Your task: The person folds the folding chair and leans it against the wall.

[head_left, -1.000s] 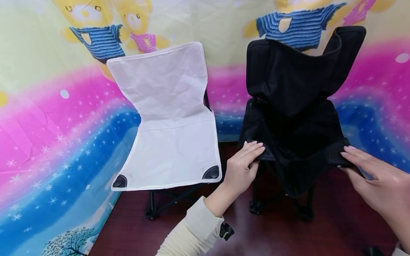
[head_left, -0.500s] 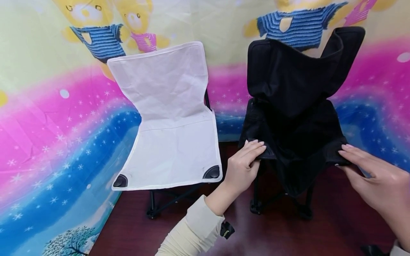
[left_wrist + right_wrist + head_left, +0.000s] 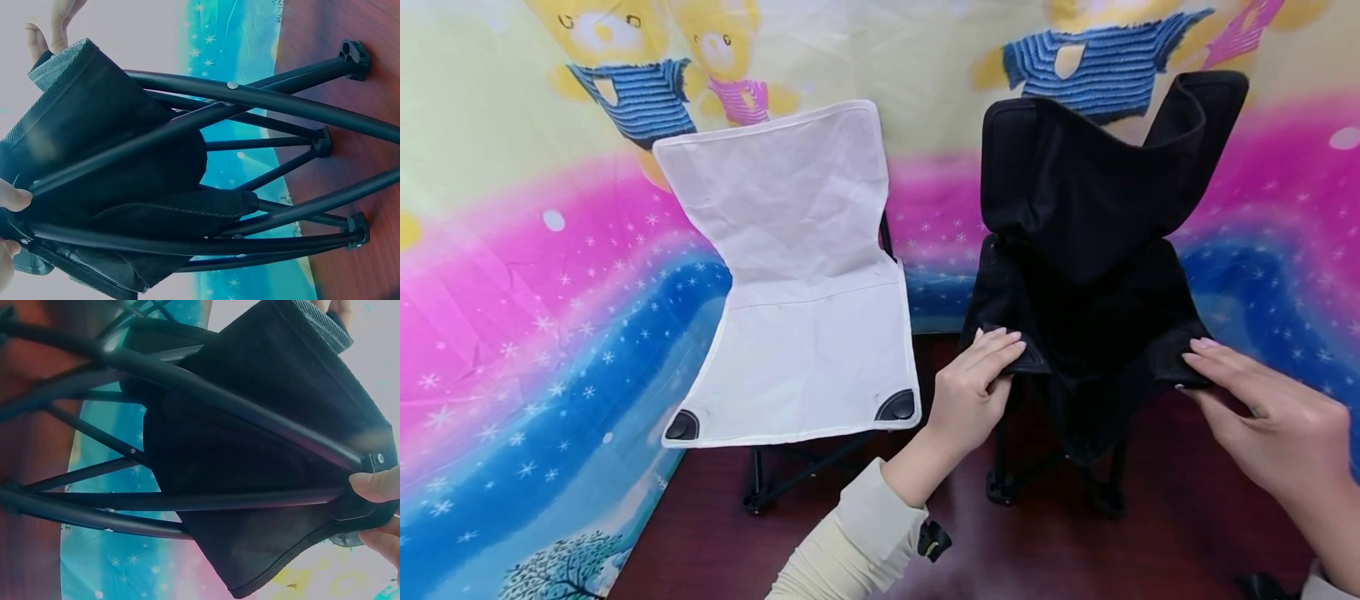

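A black folding camp chair stands at the right in the head view. Its fabric seat sags in a deep fold between the front corners, and the backrest droops at its top edge. My left hand grips the front left corner of the seat, fingers on top and thumb below. At the front right corner my right hand holds the fabric in the same way. Crossed black leg tubes show under the seat in the left wrist view. In the right wrist view, my thumb presses near a tube end at the corner.
A white folding chair with black corner patches stands unfolded to the left. Behind both hangs a cartoon-printed backdrop. The floor is dark red wood. A small black strap piece shows beside my left cuff.
My right hand has moved a little to the left with the seat's right corner, so the two front corners are closer together. The backrest top has dipped slightly. My left hand has hardly moved.
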